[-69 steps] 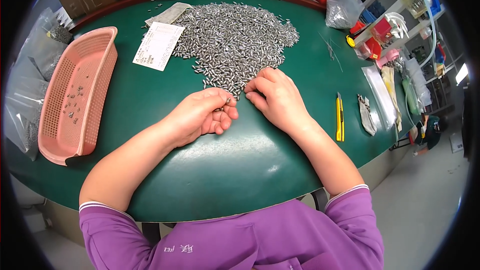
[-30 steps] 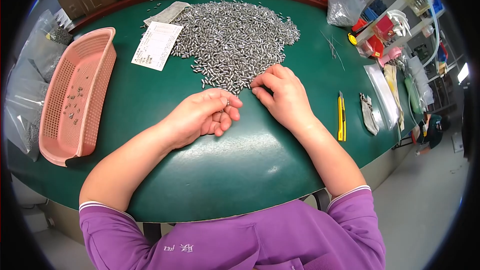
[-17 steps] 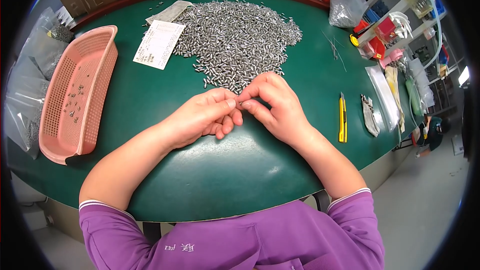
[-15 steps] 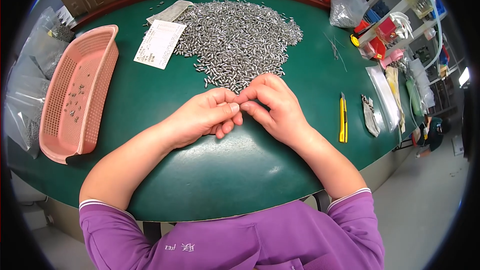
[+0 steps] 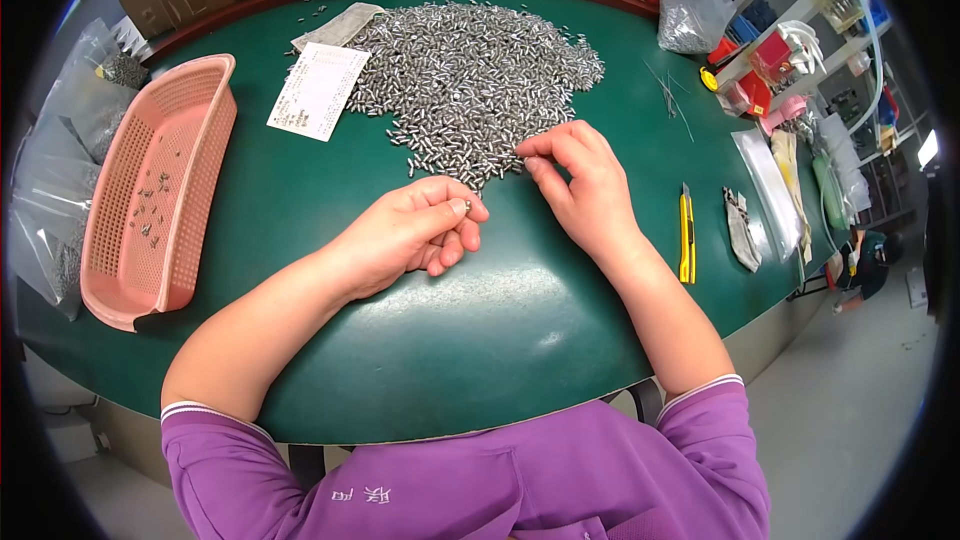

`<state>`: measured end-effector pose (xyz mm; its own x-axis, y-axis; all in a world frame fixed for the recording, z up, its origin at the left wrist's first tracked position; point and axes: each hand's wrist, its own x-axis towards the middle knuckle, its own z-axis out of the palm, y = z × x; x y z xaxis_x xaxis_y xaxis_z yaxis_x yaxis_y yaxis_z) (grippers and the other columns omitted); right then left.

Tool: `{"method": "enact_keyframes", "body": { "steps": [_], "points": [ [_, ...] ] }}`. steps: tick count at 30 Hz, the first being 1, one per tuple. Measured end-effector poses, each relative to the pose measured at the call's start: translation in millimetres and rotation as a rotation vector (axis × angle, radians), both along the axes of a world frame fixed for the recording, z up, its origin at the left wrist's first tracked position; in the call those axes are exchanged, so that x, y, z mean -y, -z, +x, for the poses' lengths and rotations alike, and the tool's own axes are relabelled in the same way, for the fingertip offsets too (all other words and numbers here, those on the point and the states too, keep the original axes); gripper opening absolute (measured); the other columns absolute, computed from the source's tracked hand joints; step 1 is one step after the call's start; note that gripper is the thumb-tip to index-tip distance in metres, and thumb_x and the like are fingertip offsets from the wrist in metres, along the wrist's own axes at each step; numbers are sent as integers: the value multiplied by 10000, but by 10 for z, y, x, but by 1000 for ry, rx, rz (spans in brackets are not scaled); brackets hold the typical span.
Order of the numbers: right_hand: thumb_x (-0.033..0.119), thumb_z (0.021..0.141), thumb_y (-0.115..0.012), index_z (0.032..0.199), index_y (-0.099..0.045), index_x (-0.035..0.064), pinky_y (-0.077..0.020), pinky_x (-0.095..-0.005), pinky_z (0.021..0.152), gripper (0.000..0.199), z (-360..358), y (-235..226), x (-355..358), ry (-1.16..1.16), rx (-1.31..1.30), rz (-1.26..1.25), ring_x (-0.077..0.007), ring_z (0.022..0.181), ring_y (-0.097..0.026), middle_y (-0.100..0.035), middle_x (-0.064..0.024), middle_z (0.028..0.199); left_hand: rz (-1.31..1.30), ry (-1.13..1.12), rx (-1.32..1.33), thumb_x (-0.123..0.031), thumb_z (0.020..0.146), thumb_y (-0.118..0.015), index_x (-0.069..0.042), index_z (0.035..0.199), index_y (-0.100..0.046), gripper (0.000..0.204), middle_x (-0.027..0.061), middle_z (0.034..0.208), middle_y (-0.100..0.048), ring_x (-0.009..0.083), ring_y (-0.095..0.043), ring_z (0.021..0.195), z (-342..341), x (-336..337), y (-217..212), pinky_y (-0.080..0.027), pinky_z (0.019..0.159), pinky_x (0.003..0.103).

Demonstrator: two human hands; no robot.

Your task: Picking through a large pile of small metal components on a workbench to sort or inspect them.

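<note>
A large heap of small silvery metal pins (image 5: 470, 70) with rounded ends lies on the green table. In front of the heap, my left hand (image 5: 420, 230) is closed, with one small metal pin (image 5: 467, 206) pinched between thumb and index finger. My right hand (image 5: 585, 185) is at the heap's near right edge, with thumb and index fingertips almost together at the pins. Whether a pin is between those fingertips is too small to tell. On the left stands a pink perforated plastic basket (image 5: 210, 165) with several small metal pieces on its bottom.
A white paper slip (image 5: 318, 90) and a pale cloth bag (image 5: 340, 25) lie against the heap's left side. Over on the right are a yellow utility knife (image 5: 687, 235), a stained cloth (image 5: 740, 230) and thin wires (image 5: 668, 95). Clear bags of parts (image 5: 692, 15) stand around the table.
My right hand has parted from my left hand and moved right and forward to the heap's edge. My left hand stays in place, and the pin in it now shows.
</note>
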<state>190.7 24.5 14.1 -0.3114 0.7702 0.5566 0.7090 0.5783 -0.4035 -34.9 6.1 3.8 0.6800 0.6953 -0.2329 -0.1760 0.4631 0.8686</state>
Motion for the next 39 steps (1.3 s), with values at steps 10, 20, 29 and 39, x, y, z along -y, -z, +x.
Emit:
{"method": "enact_keyframes", "body": {
  "steps": [10,20,29,39],
  "points": [
    [91,749,-674,823,-641,92,-468,-385,734,81,31,55,-13,44,86,-38,-269,834,-564,-573,-58,849,-24,-23,21,-171,975,-404,-10,1062,-521,218,58,846,-570,75,-515,633,11,10,-19,-435,545,202],
    [106,745,-683,815,-645,71,-480,-368,739,88,-13,1,75,113,164,-254,-258,812,-579,-575,-79,795,-23,-16,7,-152,943,-497,-21,1083,-515,192,40,886,-572,67,-527,650,-2,-16,34,-444,553,196],
    [85,860,-635,942,-628,41,-448,-221,696,93,-238,-52,278,-293,-420,-664,-72,766,-533,-540,-14,914,13,-56,-64,-162,914,-579,-32,1054,-549,193,28,859,-593,54,-512,639,32,18,-11,-434,551,187],
    [80,779,-661,887,-646,90,-483,-342,718,110,-50,18,62,0,-121,-184,-229,794,-576,-565,-58,850,11,-88,-45,-159,963,-495,-30,1024,-543,151,35,830,-580,54,-513,604,56,30,-18,-432,512,177]
  ]
}}
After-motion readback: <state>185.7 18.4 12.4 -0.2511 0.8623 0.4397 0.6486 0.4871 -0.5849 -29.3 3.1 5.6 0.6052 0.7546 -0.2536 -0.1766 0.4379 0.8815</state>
